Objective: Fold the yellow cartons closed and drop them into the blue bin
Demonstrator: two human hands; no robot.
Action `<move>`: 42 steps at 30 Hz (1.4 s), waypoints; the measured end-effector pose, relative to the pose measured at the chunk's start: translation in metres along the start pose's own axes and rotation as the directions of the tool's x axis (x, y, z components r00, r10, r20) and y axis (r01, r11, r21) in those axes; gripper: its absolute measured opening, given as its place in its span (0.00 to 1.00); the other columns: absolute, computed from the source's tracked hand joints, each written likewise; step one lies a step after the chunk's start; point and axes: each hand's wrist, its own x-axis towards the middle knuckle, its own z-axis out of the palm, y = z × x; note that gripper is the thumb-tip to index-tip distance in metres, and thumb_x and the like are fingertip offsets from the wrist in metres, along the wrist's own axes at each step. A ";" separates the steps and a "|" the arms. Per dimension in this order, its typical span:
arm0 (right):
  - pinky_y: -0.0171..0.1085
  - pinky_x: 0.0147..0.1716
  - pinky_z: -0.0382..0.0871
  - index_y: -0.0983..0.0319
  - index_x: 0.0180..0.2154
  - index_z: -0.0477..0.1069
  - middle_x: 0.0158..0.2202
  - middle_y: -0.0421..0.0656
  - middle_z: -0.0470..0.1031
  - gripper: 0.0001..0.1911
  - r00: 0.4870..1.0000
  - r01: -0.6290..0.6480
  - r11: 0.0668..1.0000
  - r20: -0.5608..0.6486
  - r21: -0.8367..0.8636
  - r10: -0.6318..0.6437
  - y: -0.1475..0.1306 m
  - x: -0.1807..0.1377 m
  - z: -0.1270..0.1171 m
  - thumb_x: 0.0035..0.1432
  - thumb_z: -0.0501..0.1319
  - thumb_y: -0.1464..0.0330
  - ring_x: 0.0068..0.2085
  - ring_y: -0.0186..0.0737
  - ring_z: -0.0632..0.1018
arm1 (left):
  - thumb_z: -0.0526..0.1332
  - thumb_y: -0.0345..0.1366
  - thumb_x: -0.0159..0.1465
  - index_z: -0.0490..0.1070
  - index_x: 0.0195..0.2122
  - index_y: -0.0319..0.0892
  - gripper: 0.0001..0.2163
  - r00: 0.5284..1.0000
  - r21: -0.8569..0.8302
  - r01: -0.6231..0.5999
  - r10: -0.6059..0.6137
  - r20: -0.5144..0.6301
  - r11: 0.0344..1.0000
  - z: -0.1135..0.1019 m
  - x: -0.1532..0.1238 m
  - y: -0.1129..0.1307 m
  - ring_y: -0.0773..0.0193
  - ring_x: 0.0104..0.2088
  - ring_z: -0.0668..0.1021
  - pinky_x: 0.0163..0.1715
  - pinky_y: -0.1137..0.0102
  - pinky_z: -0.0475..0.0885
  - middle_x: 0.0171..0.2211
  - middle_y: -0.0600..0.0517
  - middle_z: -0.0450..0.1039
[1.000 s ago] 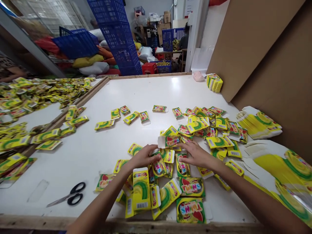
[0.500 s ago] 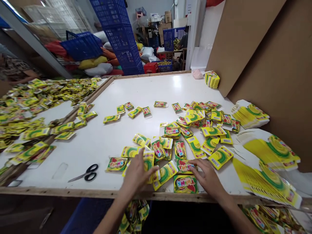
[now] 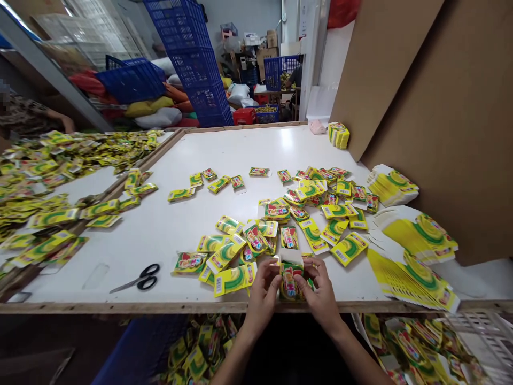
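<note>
Close to the table's front edge, a small yellow-and-green carton (image 3: 289, 282) stands between my two hands, its printed face toward me and a white flap raised at its top. My left hand (image 3: 261, 294) pinches its left side. The fingers of my right hand (image 3: 321, 293) close on its right side, thumb across the front. Another carton (image 3: 234, 279) lies flat just left of my left hand, part of a loose heap. Whatever lies directly behind the held carton is mostly hidden.
Black-handled scissors (image 3: 140, 279) lie at left. Fanned stacks of flat cartons (image 3: 412, 278) are at right, beside a leaning cardboard sheet (image 3: 444, 176). A wooden strip (image 3: 150, 151) borders a neighbouring table piled with packets, where a person (image 3: 36, 115) sits. Filled containers stand below the front edge.
My left hand has moved right from the heap and joined my right hand, which shifted slightly left. Both now hold one carton with its flap up. The view has tilted slightly downward.
</note>
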 end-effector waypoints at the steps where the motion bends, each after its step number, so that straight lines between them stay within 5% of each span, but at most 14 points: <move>1: 0.40 0.45 0.73 0.57 0.49 0.61 0.45 0.46 0.76 0.17 1.000 0.010 1.000 -0.009 -0.024 -0.011 0.003 -0.003 -0.001 0.59 0.61 0.65 0.45 0.42 0.78 | 0.59 0.37 0.64 0.62 0.52 0.44 0.16 1.000 0.003 -0.004 0.004 -0.013 1.000 0.000 -0.003 -0.005 0.58 0.44 0.77 0.45 0.64 0.71 0.42 0.47 0.74; 6: 0.38 0.44 0.73 0.57 0.50 0.66 0.47 0.46 0.75 0.15 0.996 0.081 0.988 0.039 -0.132 -0.077 0.010 -0.009 -0.009 0.60 0.59 0.66 0.46 0.42 0.77 | 0.60 0.33 0.62 0.64 0.55 0.47 0.19 0.994 0.025 -0.008 0.005 0.113 1.000 -0.006 -0.008 -0.011 0.58 0.46 0.77 0.47 0.65 0.72 0.50 0.47 0.71; 12: 0.36 0.42 0.72 0.58 0.40 0.71 0.38 0.43 0.76 0.07 0.971 0.206 0.958 0.165 -0.200 -0.174 -0.004 0.011 -0.021 0.62 0.56 0.67 0.41 0.40 0.78 | 0.62 0.33 0.61 0.72 0.43 0.42 0.10 0.984 0.044 -0.033 0.025 0.175 0.998 -0.012 0.004 -0.002 0.56 0.45 0.77 0.45 0.65 0.72 0.44 0.46 0.74; 15: 0.37 0.42 0.72 0.59 0.37 0.72 0.37 0.43 0.76 0.05 0.967 0.223 0.953 0.171 -0.207 -0.189 -0.009 0.019 -0.020 0.62 0.57 0.67 0.42 0.41 0.78 | 0.61 0.33 0.62 0.71 0.43 0.43 0.08 0.990 -0.033 -0.046 0.050 0.135 0.998 -0.007 0.005 0.001 0.57 0.46 0.76 0.48 0.65 0.70 0.44 0.47 0.74; 18: 0.38 0.40 0.74 0.58 0.46 0.71 0.41 0.44 0.77 0.11 0.978 0.188 0.965 0.121 -0.180 -0.168 -0.010 0.019 -0.019 0.61 0.58 0.67 0.42 0.41 0.78 | 0.60 0.32 0.62 0.66 0.49 0.46 0.13 0.994 -0.152 -0.041 0.055 0.092 0.988 -0.001 0.003 0.004 0.58 0.47 0.76 0.49 0.63 0.70 0.45 0.48 0.74; 27: 0.46 0.48 0.72 0.56 0.42 0.76 0.42 0.45 0.79 0.09 0.953 0.293 0.926 0.153 -0.238 -0.262 -0.018 0.010 -0.021 0.59 0.62 0.68 0.46 0.45 0.78 | 0.61 0.35 0.62 0.77 0.39 0.43 0.07 0.986 0.103 -0.168 0.165 0.037 0.980 0.003 -0.001 0.015 0.55 0.48 0.77 0.52 0.61 0.69 0.44 0.46 0.77; 42: 0.38 0.37 0.72 0.58 0.37 0.75 0.36 0.43 0.79 0.08 0.989 0.138 0.969 0.083 -0.206 -0.123 -0.027 0.012 -0.012 0.60 0.59 0.64 0.39 0.42 0.78 | 0.64 0.37 0.60 0.78 0.36 0.41 0.07 0.998 -0.039 -0.046 0.044 -0.045 0.998 0.008 0.005 0.014 0.58 0.40 0.78 0.43 0.68 0.72 0.37 0.48 0.78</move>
